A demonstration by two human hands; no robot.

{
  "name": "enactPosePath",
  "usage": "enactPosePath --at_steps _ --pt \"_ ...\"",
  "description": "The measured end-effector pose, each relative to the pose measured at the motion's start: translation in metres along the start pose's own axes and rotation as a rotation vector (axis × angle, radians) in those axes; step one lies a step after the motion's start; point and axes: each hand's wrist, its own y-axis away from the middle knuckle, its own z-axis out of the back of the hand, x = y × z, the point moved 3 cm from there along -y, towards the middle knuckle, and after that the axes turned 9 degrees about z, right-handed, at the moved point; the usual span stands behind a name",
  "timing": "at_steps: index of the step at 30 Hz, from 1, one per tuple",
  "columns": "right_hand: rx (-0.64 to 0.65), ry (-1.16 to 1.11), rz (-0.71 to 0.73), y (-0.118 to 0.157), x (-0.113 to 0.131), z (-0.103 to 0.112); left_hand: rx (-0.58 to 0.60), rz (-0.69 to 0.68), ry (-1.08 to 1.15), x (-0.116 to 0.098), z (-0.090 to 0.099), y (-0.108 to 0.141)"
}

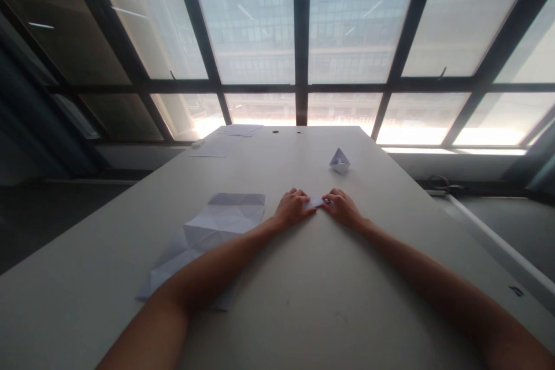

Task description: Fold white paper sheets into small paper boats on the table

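A small folded piece of white paper (315, 202) lies low over the table between my two hands. Closed on its left end is my left hand (293, 207), fingers bent over the paper. My right hand (340, 206) pinches the right end, with the fingertips close together. The fingers cover much of the paper, so its full shape is hidden. Just beyond my right hand stands a folded paper boat (340, 161). Left of my left forearm, a creased, unfolded sheet of paper (225, 217) rests on the table, partly covered by that arm.
The long white table (295, 277) reaches toward large framed windows (260, 23). Several flat white sheets (217, 144) lie at its far left corner. Two small holes show near the far edge. A dark curtain (39, 110) hangs at the left.
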Motion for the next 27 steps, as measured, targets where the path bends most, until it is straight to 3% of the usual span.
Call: enactPosePath --at_steps 13,19,27 --pt "-0.016 0.000 0.012 -0.0004 -0.0004 0.0011 0.110 -0.045 -0.064 -0.0028 0.0032 0.0003" --pt "-0.084 -0.093 -0.034 -0.0009 -0.0026 0.0009 0.066 -0.077 -0.060 -0.0057 0.0056 -0.0001" --pt "-0.152 -0.272 -0.071 -0.0004 -0.0071 -0.0038 -0.044 -0.003 0.330 -0.0032 -0.0008 -0.0001"
